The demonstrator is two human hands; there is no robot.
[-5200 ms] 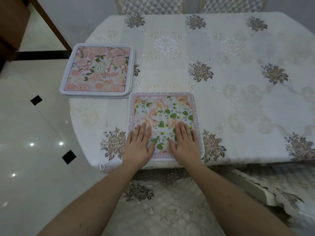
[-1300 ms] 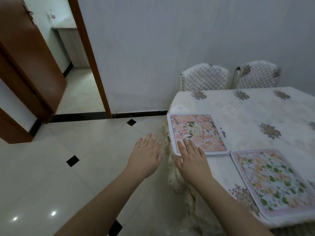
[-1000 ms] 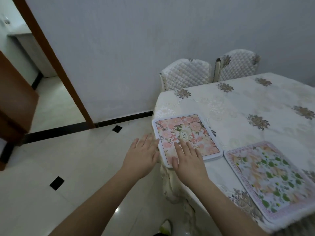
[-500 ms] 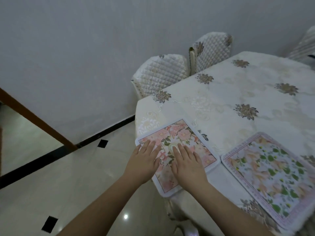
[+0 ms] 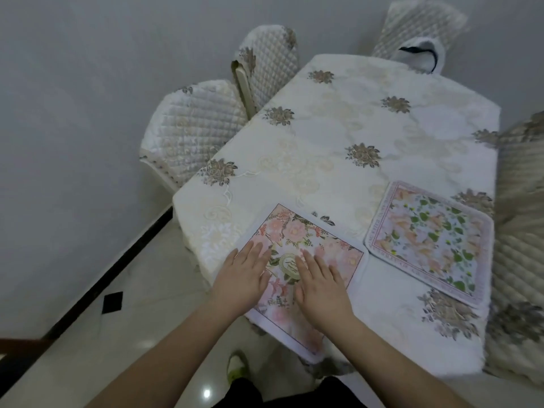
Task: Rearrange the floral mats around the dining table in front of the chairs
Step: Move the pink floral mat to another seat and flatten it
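Note:
A pink floral mat lies at the near left end of the dining table, its near corner overhanging the edge. My left hand and my right hand both rest flat on it, fingers straight, side by side around its round centre emblem. A second mat with green leaves and peach flowers lies to the right, close to the table's right edge and apart from the pink one.
Two quilted chairs stand along the table's left side by the grey wall, another at the far end, and one at the right. Glossy tiled floor with black diamond insets lies to the left.
I have stepped round to the table's end. Both hands slid further onto the pink mat, and the mat has shifted toward the near edge and turned slightly.

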